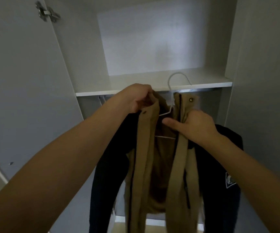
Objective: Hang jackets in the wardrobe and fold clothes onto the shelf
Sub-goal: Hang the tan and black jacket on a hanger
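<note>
Both hands [140,98] gripping jacket [146,148]

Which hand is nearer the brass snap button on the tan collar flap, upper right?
Right. The right hand grips the tan jacket front just below the snap button; the left hand holds the opposite collar edge, across the white hanger from it.

- Metal hinge [47,12]: high above the grip and far to its left, bright steel, at the top of the view.
- Small round fitting [11,163]: below the grip and well to its left; possibly a screw head, too small to tell.
- Pale rectangular light patch [152,39]: directly above the grip, further back.
- Tan floor strip [119,228]: far below the grip.
</note>
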